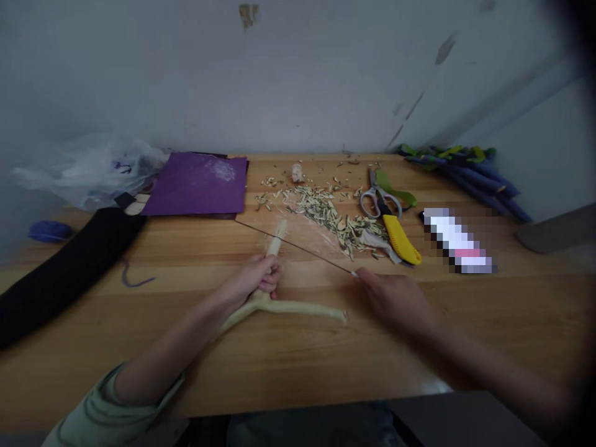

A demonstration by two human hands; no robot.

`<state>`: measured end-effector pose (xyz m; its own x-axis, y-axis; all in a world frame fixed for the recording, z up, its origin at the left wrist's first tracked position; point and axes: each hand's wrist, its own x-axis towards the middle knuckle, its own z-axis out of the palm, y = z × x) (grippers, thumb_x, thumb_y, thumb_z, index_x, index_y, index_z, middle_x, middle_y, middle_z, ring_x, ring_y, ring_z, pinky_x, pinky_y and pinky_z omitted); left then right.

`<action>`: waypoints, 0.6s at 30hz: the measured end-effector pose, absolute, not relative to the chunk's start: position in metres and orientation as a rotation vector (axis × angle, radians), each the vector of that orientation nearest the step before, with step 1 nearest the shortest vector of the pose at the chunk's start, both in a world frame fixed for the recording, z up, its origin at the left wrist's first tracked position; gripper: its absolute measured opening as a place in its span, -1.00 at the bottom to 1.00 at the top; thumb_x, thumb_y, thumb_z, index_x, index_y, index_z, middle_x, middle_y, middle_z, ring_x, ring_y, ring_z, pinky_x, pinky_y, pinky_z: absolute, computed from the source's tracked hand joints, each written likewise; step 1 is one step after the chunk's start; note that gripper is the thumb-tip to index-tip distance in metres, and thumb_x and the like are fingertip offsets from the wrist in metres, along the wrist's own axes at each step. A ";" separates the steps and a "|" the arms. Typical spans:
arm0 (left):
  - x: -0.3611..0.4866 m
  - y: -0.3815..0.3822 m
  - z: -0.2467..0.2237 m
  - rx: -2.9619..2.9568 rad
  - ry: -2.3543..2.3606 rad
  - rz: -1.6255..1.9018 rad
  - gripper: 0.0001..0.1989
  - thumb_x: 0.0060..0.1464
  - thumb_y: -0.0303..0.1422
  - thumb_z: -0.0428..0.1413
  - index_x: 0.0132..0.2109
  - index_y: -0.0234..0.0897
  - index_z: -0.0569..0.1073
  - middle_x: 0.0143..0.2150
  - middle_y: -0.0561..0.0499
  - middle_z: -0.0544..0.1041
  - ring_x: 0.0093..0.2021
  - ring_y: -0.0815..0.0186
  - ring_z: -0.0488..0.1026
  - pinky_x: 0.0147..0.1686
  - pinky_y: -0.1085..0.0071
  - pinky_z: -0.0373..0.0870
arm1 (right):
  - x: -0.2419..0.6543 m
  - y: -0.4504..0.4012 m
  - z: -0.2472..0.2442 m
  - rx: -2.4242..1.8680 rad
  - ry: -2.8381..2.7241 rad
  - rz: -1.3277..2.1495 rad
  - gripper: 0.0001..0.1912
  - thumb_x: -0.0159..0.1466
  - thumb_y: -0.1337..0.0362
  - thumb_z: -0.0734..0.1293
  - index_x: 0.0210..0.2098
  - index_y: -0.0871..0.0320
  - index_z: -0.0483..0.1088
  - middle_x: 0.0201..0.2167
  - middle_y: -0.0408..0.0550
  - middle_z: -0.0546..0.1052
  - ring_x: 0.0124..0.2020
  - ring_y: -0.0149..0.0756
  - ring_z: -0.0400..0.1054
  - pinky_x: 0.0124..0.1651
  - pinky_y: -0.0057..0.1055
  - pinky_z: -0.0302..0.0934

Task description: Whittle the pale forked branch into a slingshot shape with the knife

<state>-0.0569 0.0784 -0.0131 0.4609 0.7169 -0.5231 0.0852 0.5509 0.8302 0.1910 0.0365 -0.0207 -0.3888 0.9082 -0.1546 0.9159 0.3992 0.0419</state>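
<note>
My left hand [263, 274] is closed round the stem of a peeled, Y-shaped forked stick [302, 307]. One prong points right and the other runs under my left forearm. The stem's pale end [279, 233] sticks out beyond my fist. Between the fingertips of my right hand [391, 295] is one end of a thin, dark, straight strip [302, 248]; whether it is a blade, a rod or a taut cord I cannot tell. It slants across the stem near its end, reaching towards the purple sheets; whether it touches the wood is unclear.
Wood shavings [326, 214] lie beyond my hands, beside scissors [379, 198] and a yellow utility knife [401, 239]. Purple sheets [198, 186], a plastic bag [93, 171] and a black sleeve-like thing [69, 267] are left. A phone [459, 242] and leafy sticks [465, 171] are right.
</note>
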 end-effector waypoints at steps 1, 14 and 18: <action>-0.053 0.075 -0.013 0.930 1.023 0.432 -0.79 -0.09 -0.33 -0.05 -0.56 -0.23 0.06 -0.74 0.29 -0.05 -0.75 0.58 -0.15 -0.67 0.53 0.23 | 0.183 0.037 -0.019 1.638 2.512 -0.070 -0.84 0.21 0.37 0.05 -0.33 0.14 0.23 -0.54 -0.07 0.50 -0.57 -0.32 0.33 -0.56 -0.43 -0.21; -0.043 0.061 -0.014 0.956 0.934 0.279 -0.72 -0.08 -0.27 -0.04 -0.60 -0.22 0.04 -0.74 0.28 -0.05 -0.76 0.58 -0.13 -0.67 0.51 0.24 | 0.177 0.027 -0.021 1.653 2.551 -0.077 -0.85 0.16 0.40 0.08 -0.32 0.15 0.24 -0.54 -0.09 0.49 -0.59 -0.36 0.30 -0.56 -0.44 -0.25; -0.041 0.058 -0.011 0.955 0.933 0.273 -0.72 -0.08 -0.23 -0.02 -0.58 -0.23 0.06 -0.73 0.28 -0.04 -0.74 0.58 -0.14 -0.67 0.52 0.24 | 0.155 0.039 -0.014 1.619 2.612 -0.060 -0.80 0.25 0.32 0.03 -0.32 0.15 0.24 -0.54 -0.08 0.50 -0.59 -0.36 0.31 -0.57 -0.42 -0.26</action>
